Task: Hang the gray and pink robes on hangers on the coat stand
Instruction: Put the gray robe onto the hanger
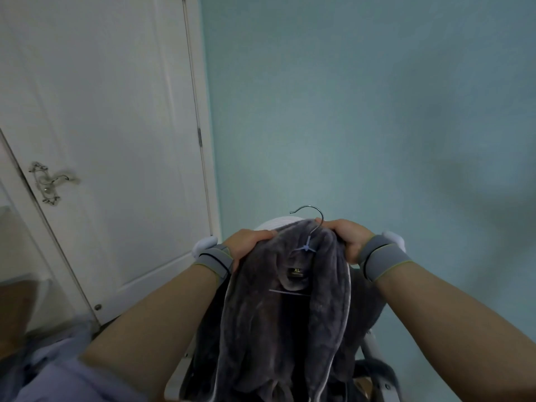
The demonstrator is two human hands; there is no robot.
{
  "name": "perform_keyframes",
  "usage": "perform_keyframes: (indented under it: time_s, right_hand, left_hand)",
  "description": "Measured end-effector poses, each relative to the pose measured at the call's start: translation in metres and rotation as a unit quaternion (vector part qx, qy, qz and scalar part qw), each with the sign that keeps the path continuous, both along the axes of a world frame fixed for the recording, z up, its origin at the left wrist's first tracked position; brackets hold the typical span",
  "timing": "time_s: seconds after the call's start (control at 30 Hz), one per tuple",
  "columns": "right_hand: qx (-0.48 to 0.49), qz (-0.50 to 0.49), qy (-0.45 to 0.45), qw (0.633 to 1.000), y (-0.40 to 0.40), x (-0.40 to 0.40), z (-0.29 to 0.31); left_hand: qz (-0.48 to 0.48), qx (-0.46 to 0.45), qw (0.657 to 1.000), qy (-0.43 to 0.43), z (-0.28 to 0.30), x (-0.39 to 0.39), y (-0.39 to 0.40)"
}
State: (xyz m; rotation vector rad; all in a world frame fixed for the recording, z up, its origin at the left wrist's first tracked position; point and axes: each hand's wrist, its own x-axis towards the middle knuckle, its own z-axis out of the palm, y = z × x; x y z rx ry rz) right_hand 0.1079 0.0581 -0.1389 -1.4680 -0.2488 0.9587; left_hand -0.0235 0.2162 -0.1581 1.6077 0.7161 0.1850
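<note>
At far left stands a white panelled door fitted with an ornate metal lever handle. A small round stop or knob sits near the door's lower corner. At bottom left a pale lilac fabric is in view; its nature cannot be determined.

The left hand wears a gray wrist strap with a yellow-green edge. Its grip is closed on the left shoulder of the gray robe, with fingers curled over the top of the plush fabric.

The gray robe hangs at centre between both hands, collar uppermost, front panels falling downward out of the frame. It is mounted on a hanger with a light blue plastic body and a metal hook; the hook rises clear above the collar, with its open end to the left. A black neck label inside the collar reads "XL"; the smaller line beneath is illegible. The hanger's lower bar shows across the robe opening.

A white rounded object lies directly behind the collar; identity cannot be determined.

The right hand wears a matching gray wrist strap. Its grip is closed on the right shoulder of the robe, with the fingertips close beside the hook's stem.

The background to the right is a plain pale teal wall.
</note>
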Motion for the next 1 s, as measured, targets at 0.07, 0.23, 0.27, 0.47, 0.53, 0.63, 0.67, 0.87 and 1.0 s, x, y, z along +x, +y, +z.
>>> perform_keyframes:
  time_s: [0.07,0.23,0.27,0.47,0.53,0.63,0.67,0.87,1.0]
  right_hand:
    - [-0.059,0.002,-0.065,0.996,-0.005,-0.002,0.000]
    - [-0.343,0.056,-0.442,0.827,-0.015,-0.013,-0.009]
    - [-0.353,0.074,-0.486,0.796,-0.018,-0.017,-0.012]
    - [-0.253,0.174,-0.502,0.809,-0.040,-0.021,-0.038]
    - [-0.183,0.154,-0.484,0.842,-0.043,-0.023,-0.044]
    - [-0.141,0.054,-0.508,0.848,-0.038,-0.026,-0.042]
    - [-0.140,0.030,-0.512,0.847,-0.035,-0.027,-0.039]
    - [-0.112,-0.052,-0.487,0.865,-0.025,-0.035,0.005]
    - [-0.110,-0.063,-0.565,0.815,-0.037,-0.043,0.059]
  left_hand:
    - [0.019,0.058,0.998,0.002,-0.003,0.001,-0.003]
    - [0.030,0.206,0.977,0.034,-0.002,-0.001,-0.012]
    - [0.040,0.229,0.972,0.043,-0.001,-0.003,-0.011]
    - [0.052,0.333,0.940,0.056,0.002,-0.013,-0.006]
    - [0.051,0.291,0.954,0.057,0.005,-0.013,-0.012]
    - [0.061,0.299,0.952,0.016,0.008,-0.008,-0.021]
    - [0.060,0.347,0.936,-0.003,0.006,-0.007,-0.023]
    - [0.004,0.508,0.859,0.061,0.002,-0.020,-0.016]
    - [0.042,0.494,0.868,-0.024,0.054,-0.011,-0.013]
